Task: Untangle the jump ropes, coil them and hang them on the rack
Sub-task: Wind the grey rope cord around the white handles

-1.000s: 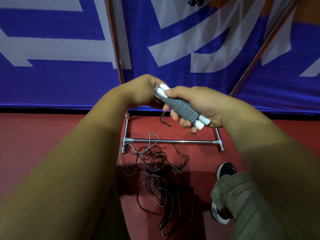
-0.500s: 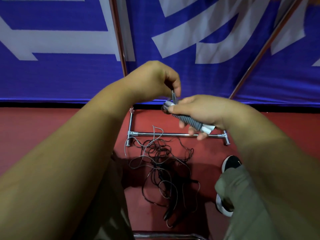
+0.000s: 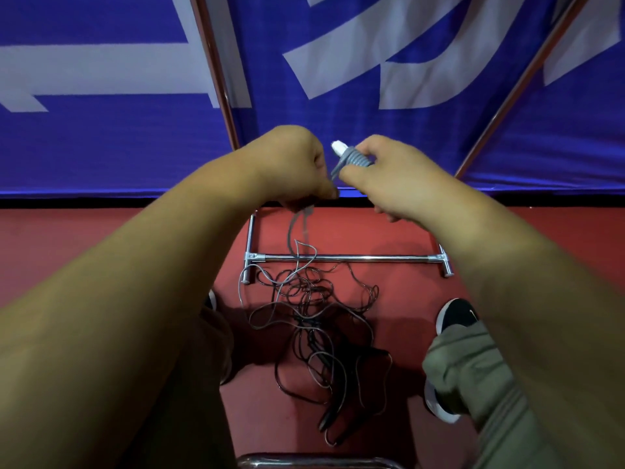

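Observation:
My right hand (image 3: 395, 177) grips a grey jump rope bundle (image 3: 351, 158), its cord wound tightly round the white handles, one white tip sticking out at the top. My left hand (image 3: 291, 167) sits just left of it, fingers curled round a loose loop of the same grey cord (image 3: 297, 228) that hangs down below the fist. On the red floor beneath lies a tangled heap of dark and grey ropes (image 3: 318, 326). The rack's chrome base bar (image 3: 345, 257) runs across the floor behind the heap, and its upright poles (image 3: 216, 72) rise in front of the banner.
A blue and white banner (image 3: 406, 62) covers the wall behind the rack. My legs in olive trousers (image 3: 473, 377) and black shoes (image 3: 456, 316) flank the heap. A chrome tube (image 3: 318, 461) shows at the bottom edge.
Both hands rose slightly. My right hand turned the wound bundle more upright, and my left hand pulled a loop of grey cord down and away from it.

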`<state>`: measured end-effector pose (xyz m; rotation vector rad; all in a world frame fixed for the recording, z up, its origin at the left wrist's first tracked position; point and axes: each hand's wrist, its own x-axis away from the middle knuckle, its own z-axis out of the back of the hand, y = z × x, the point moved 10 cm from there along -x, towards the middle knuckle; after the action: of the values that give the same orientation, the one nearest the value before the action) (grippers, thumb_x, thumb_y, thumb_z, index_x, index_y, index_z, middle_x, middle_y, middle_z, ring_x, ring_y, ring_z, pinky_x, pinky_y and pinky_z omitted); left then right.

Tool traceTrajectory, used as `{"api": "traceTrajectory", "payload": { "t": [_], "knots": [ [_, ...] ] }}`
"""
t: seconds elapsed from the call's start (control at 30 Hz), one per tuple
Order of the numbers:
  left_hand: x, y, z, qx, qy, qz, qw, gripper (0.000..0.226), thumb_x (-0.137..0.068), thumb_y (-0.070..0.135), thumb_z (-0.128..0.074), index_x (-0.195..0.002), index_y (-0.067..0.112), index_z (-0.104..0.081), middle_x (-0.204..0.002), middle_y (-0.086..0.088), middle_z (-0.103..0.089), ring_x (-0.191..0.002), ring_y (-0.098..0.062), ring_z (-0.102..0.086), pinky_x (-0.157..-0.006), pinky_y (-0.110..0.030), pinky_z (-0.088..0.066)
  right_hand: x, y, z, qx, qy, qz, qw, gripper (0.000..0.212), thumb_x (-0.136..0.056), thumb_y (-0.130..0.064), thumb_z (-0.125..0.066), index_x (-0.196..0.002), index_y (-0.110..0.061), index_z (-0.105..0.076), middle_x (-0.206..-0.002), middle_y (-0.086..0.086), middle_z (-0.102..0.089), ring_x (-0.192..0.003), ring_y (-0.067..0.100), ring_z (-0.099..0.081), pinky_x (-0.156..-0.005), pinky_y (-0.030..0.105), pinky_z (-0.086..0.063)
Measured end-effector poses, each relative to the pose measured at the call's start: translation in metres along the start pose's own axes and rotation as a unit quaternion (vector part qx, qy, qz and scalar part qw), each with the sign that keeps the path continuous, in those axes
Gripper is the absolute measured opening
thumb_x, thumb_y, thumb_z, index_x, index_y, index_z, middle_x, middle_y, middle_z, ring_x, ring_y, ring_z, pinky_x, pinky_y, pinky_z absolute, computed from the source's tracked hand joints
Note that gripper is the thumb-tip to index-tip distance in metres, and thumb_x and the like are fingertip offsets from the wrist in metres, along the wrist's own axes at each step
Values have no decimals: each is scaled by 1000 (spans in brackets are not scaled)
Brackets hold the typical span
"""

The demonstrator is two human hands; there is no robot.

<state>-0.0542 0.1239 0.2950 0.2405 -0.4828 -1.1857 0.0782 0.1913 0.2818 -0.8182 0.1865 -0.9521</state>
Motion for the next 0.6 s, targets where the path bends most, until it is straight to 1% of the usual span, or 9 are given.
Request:
{"api": "traceTrajectory", "payload": {
  "t": [0.07,0.13,0.2,0.27,0.33,0.37,0.43,0.53,0.6],
  "knots": [
    [1,-5,-9,69,-30,51,996,23,-97,27,-71,-88,6,-75,-68,-8,-76,-59,-21,-75,-58,-30,-61,-1,-2,2,-33,0,2,999,20,-95,-41,-61,-113,-35,-62,-70,0,-62,-39,9,-51,-34,19,-38],
    [5,-5,-17,132,-59,75,987,26,-103,28,-64,-91,7,-72,-64,-6,-75,-52,-18,-72,-48,-25,-58,-2,-4,0,-85,-11,-4,996,19,-92,-40,-62,-111,-37,-63,-74,0,-63,-48,11,-57,-43,23,-45],
    [11,-3,-22,229,-68,84,967,33,-107,36,-60,-103,5,-70,-73,-12,-78,-62,-26,-77,-49,-28,-59,-1,-6,-1,-153,-24,-15,988,16,-92,-41,-63,-107,-35,-67,-82,0,-67,-58,16,-60,-53,32,-51],
    [15,-1,-20,329,-67,75,939,38,-108,36,-57,-113,0,-67,-86,-22,-78,-74,-38,-79,-53,-32,-61,0,-7,0,-235,-39,-29,971,23,-92,-49,-65,-103,-29,-70,-86,0,-69,-62,19,-62,-60,37,-52],
    [17,6,-15,358,-76,28,930,37,-108,35,-57,-114,0,-67,-99,-24,-78,-85,-44,-78,-62,-38,-66,1,-8,3,-289,-41,-37,956,38,-89,-63,-69,-102,-28,-72,-87,2,-71,-63,20,-62,-61,38,-51],
    [18,11,-15,365,-99,-3,926,35,-108,35,-55,-112,1,-66,-104,-22,-78,-91,-44,-78,-71,-42,-67,1,-9,6,-299,-37,-34,953,42,-87,-69,-70,-102,-30,-73,-89,3,-72,-64,20,-62,-59,37,-50],
    [24,21,-16,395,-161,-61,902,28,-111,32,-49,-112,7,-62,-112,-17,-78,-103,-39,-77,-86,-42,-63,3,-12,10,-321,-27,-20,947,40,-87,-71,-71,-98,-32,-74,-91,7,-70,-64,22,-60,-55,34,-47],
    [33,27,-12,438,-218,-129,863,20,-112,20,-42,-117,7,-58,-121,-14,-75,-117,-34,-70,-92,-36,-59,4,-18,14,-341,-36,-4,939,32,-91,-66,-71,-91,-34,-74,-91,8,-66,-61,21,-57,-53,31,-44],
    [35,27,-4,415,-218,-174,866,23,-109,14,-43,-124,2,-57,-127,-16,-72,-116,-28,-67,-91,-34,-52,5,-21,15,-331,-49,7,942,31,-92,-65,-71,-92,-35,-75,-91,6,-66,-61,20,-56,-53,31,-44]
  ]
}}
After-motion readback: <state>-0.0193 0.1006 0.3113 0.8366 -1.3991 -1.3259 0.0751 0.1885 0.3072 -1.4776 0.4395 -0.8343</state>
